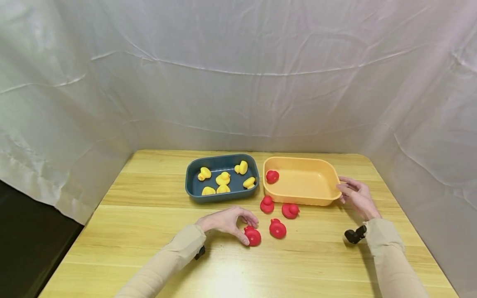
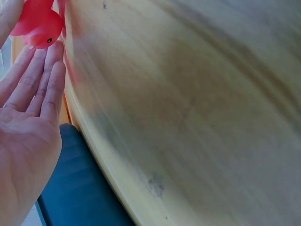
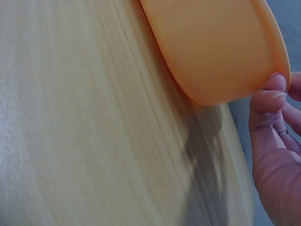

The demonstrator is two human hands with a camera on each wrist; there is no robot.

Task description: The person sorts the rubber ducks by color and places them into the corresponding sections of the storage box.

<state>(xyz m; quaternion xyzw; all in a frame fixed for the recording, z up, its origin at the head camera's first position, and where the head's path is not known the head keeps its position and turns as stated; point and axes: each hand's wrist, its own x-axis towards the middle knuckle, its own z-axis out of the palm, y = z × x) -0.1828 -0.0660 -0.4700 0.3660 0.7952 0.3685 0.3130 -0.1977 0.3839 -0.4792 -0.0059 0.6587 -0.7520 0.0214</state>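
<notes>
Across the top of the head view we see a pale, creased curtain (image 1: 238,91), continuing down both sides. We find a light wooden table (image 1: 316,260) across the lower frame and a black area (image 1: 33,240) at lower left.

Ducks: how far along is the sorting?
Looks done: six yellow ducks in the blue bin, one red duck in the orange bin. In hand: left hand around another red duck, right hand pinching that bin. Remaining: three more red ducks on the table.
</notes>
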